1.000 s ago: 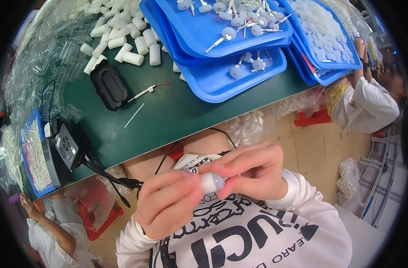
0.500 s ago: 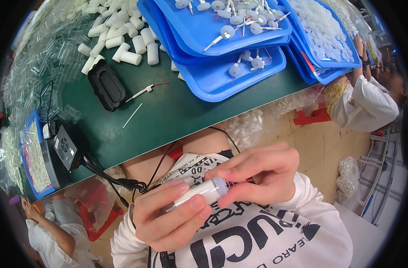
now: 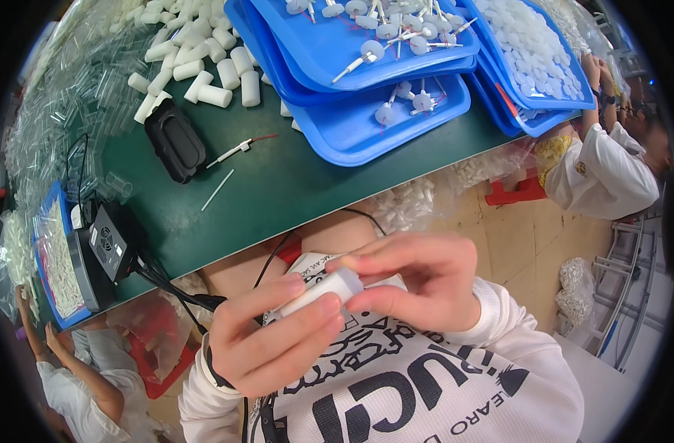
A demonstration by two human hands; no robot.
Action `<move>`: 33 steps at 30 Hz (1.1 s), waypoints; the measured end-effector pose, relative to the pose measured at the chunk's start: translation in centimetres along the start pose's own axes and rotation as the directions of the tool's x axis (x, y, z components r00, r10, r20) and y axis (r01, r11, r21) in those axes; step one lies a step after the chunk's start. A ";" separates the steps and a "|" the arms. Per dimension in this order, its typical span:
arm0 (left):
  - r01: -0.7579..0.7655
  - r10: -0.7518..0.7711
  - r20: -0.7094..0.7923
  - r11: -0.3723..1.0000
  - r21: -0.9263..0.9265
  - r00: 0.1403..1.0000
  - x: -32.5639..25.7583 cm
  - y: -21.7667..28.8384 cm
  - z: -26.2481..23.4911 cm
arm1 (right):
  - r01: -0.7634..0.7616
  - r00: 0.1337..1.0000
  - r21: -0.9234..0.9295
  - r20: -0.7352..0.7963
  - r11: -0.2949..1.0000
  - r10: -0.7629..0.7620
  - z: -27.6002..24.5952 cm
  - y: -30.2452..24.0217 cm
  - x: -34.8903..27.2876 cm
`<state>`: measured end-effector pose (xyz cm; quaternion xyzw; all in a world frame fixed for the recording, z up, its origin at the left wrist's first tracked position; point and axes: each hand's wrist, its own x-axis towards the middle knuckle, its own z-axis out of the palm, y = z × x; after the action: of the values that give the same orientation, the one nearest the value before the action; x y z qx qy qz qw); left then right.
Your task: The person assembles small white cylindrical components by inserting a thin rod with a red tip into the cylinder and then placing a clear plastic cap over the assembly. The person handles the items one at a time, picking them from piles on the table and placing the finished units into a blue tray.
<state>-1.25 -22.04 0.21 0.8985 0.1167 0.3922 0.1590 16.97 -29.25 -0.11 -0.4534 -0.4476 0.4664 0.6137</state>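
In front of my chest, a white cylinder [image 3: 316,292], which looks like a foam core inside a clear tube, lies tilted in my left hand [image 3: 259,336]. The fingers and thumb of that hand are wrapped round its lower left part. A pale translucent cap [image 3: 350,280] sits at the cylinder's other end. My right hand [image 3: 433,284] pinches the cap between thumb and fingers, and its other fingers curl behind. On the green table [image 3: 278,196] lie a thin white rod with a red wire [image 3: 233,151] and a narrow pale stick [image 3: 217,190].
Stacked blue trays [image 3: 351,151] hold several wired cap pieces. Another blue tray [image 3: 532,74] is heaped with translucent discs. White foam cylinders [image 3: 215,96], clear tubes [image 3: 64,125], a black holder [image 3: 176,140] and a black box with a fan [image 3: 109,244] share the table. Other people work at both sides.
Both hands have shifted slightly left and up with the cylinder. The red wires seen beyond the cap before are now hidden by my right hand.
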 end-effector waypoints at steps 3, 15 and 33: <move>0.431 -0.532 -0.180 0.807 -0.404 0.827 0.9 1.1 1.8 | 0.122 0.991 -0.017 0.053 0.992 -0.121 -0.8 1.3 0.4; 0.343 -0.406 -0.141 0.878 -0.334 0.903 -0.7 0.8 1.6 | 0.203 0.977 -0.290 0.126 0.935 -0.173 -1.3 0.1 0.4; 0.519 -0.614 0.142 0.496 -0.696 0.777 -1.9 -0.8 6.0 | -0.239 0.936 0.387 -0.152 0.890 0.318 -2.0 4.5 -4.7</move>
<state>1.83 -23.12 -5.22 0.6519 0.2566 0.3864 0.5999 17.39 -33.44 -5.48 -0.4391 -0.2157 0.5736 0.6570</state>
